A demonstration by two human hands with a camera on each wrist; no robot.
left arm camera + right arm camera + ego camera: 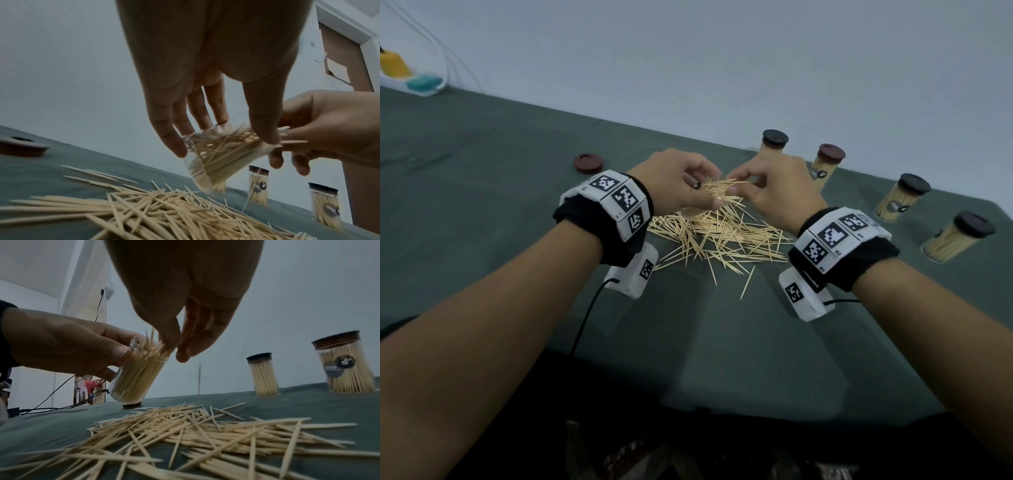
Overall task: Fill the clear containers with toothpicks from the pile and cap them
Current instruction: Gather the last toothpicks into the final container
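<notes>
Filling in hand: left hand [674,185] grips clear container [135,376], tilted above pile [715,236] on worktop [482,192] | right hand [774,192] fingers [185,344] pinch toothpicks at its mouth | next: seat sticks, fetch loose cap [588,163].

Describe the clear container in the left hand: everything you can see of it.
The clear container is a small see-through cylinder, plastic by its look, uncapped and packed nearly full with pale toothpicks, some poking past the rim. It is tilted, mouth toward the right hand, and held above the toothpick pile. The left hand grips its wall; the right hand's fingers are at its mouth. A dark cap lies apart on the table.
</notes>
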